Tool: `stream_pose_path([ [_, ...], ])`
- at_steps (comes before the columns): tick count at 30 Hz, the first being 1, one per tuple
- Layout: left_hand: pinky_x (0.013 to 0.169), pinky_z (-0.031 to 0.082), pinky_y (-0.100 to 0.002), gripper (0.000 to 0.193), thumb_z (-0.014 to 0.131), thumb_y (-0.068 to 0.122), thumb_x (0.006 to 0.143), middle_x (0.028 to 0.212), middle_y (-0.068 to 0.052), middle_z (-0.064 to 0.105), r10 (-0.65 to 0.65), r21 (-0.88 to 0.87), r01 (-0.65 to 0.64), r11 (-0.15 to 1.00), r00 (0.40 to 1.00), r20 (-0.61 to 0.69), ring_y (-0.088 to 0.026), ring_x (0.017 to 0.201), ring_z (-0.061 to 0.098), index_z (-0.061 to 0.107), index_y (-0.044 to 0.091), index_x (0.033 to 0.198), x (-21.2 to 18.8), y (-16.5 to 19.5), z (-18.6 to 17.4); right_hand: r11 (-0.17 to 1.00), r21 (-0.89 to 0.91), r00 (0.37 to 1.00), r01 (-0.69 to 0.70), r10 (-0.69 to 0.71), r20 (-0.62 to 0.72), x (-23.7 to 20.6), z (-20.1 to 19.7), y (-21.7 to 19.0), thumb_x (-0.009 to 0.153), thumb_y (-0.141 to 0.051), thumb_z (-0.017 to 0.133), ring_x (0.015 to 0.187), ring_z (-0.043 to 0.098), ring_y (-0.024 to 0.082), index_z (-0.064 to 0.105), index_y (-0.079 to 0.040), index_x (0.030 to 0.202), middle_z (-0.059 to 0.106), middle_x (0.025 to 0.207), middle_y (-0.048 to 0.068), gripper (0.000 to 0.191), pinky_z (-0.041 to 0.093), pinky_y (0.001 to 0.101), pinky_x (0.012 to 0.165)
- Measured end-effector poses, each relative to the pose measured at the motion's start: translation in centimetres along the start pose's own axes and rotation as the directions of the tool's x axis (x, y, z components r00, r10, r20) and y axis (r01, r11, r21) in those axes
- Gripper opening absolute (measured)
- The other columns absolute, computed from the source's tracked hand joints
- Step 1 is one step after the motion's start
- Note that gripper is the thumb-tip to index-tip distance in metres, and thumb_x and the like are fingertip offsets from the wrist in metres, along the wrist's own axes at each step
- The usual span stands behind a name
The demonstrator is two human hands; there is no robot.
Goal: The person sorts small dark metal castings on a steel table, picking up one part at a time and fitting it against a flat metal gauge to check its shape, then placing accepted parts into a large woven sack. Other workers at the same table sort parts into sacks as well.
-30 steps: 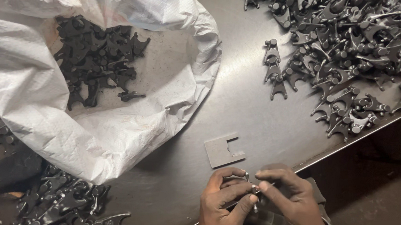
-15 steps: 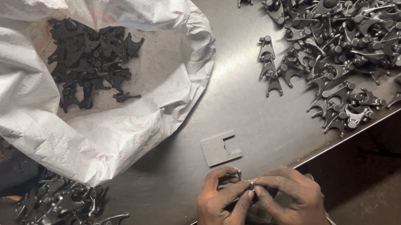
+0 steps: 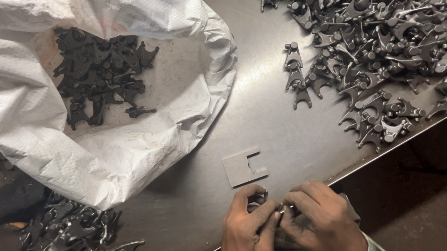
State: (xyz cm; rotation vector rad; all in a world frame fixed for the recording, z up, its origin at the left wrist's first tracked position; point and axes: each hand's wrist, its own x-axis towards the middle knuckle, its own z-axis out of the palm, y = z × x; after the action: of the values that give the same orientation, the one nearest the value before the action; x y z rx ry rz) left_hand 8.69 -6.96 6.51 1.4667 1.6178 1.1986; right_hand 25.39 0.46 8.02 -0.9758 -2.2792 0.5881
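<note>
— You stood at a steel table, and its left side was taken up by a white woven sack, mouth open, with dark forked castings lying in its hollow.

— Your far right had more. A big heap of the same forked castings ran almost to the table's edge, and a smaller pile lay at your near left, just under the sack.

— Between those, just beyond your hands, lay a flat grey notched plate, apart from all the piles. You touched none of them.

— Your left hand and right hand met at the near edge of the table, fingers curled in and fingertips pressed together.

— And clamped on something: you held a small metal piece between the fingertips of both hands, right where they met. It was too hidden by your fingers to say what kind of piece it was.

— So I judged the step in hand as close work on that one piece, with both hands busy and nothing picked from the heaps.

— Agreed. Whatever you did with it afterwards, the next move called for a firm pinch from one hand before the other let go. The piece was small and sat right at the table's edge, so a slip would have sent it to the floor.
</note>
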Motion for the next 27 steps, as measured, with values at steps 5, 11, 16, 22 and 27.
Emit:
stream_pose_path([
  [5, 0.082, 0.061, -0.038, 0.020, 0.075, 0.008, 0.085, 0.116, -0.019, 0.066, -0.112, -0.084, 0.120, 0.989, 0.989, 0.099, -0.026, 0.096, 0.073, 0.078, 0.002, 0.104, 0.2, -0.4, -0.2, 0.989, -0.058, 0.987, 0.138, -0.133, 0.086, 0.6, -0.6, 1.0, 0.070, -0.016, 0.080, 0.061, 0.068, 0.022, 0.069, -0.003, 0.083, 0.069, 0.073, 0.008, 0.021, 0.056, 0.0321, 0.051],
  [11, 0.085, 0.059, -0.037, 0.021, 0.074, 0.019, 0.088, 0.119, -0.013, 0.067, -0.315, -0.145, 0.368, 0.918, 0.901, 0.298, -0.022, 0.101, 0.073, 0.081, 0.004, 0.102, 0.1, -0.7, -0.9, 0.982, -0.120, 0.989, 0.143, -0.146, -0.020, 2.6, -3.2, 3.6, 0.076, -0.013, 0.077, 0.065, 0.070, 0.018, 0.072, -0.004, 0.092, 0.073, 0.087, 0.010, 0.019, 0.057, 0.0289, 0.056],
  [16, 0.084, 0.058, -0.035, 0.022, 0.074, 0.016, 0.085, 0.119, -0.010, 0.069, -0.325, -0.254, 0.395, 0.883, 0.904, 0.276, -0.022, 0.099, 0.074, 0.080, 0.003, 0.102, -0.1, -1.2, -0.7, 0.957, 0.276, 0.994, -0.088, 0.068, 0.081, 1.2, -3.5, 4.0, 0.079, -0.009, 0.078, 0.067, 0.075, 0.011, 0.078, -0.007, 0.105, 0.078, 0.096, 0.008, 0.026, 0.059, 0.0222, 0.053],
  [22, 0.086, 0.057, -0.034, 0.024, 0.072, 0.014, 0.085, 0.120, -0.008, 0.070, -0.359, -0.263, 0.434, 0.862, 0.887, 0.290, -0.021, 0.102, 0.072, 0.081, 0.005, 0.105, -0.4, -1.4, -0.5, 0.902, 0.431, 0.993, 0.010, -0.060, 0.104, -0.6, -0.9, 3.5, 0.078, -0.008, 0.082, 0.078, 0.079, 0.014, 0.077, -0.007, 0.109, 0.077, 0.098, 0.007, 0.032, 0.063, 0.0226, 0.062],
  [27, 0.089, 0.057, -0.035, 0.023, 0.071, 0.014, 0.086, 0.120, -0.008, 0.071, -0.344, -0.263, 0.429, 0.864, 0.885, 0.313, -0.021, 0.107, 0.071, 0.081, 0.006, 0.105, -0.3, -1.1, -0.5, 0.914, 0.398, 0.990, 0.084, -0.123, 0.075, -0.8, -0.2, 3.6, 0.079, -0.005, 0.081, 0.082, 0.078, 0.015, 0.077, -0.008, 0.105, 0.076, 0.098, 0.006, 0.027, 0.064, 0.0229, 0.066],
])
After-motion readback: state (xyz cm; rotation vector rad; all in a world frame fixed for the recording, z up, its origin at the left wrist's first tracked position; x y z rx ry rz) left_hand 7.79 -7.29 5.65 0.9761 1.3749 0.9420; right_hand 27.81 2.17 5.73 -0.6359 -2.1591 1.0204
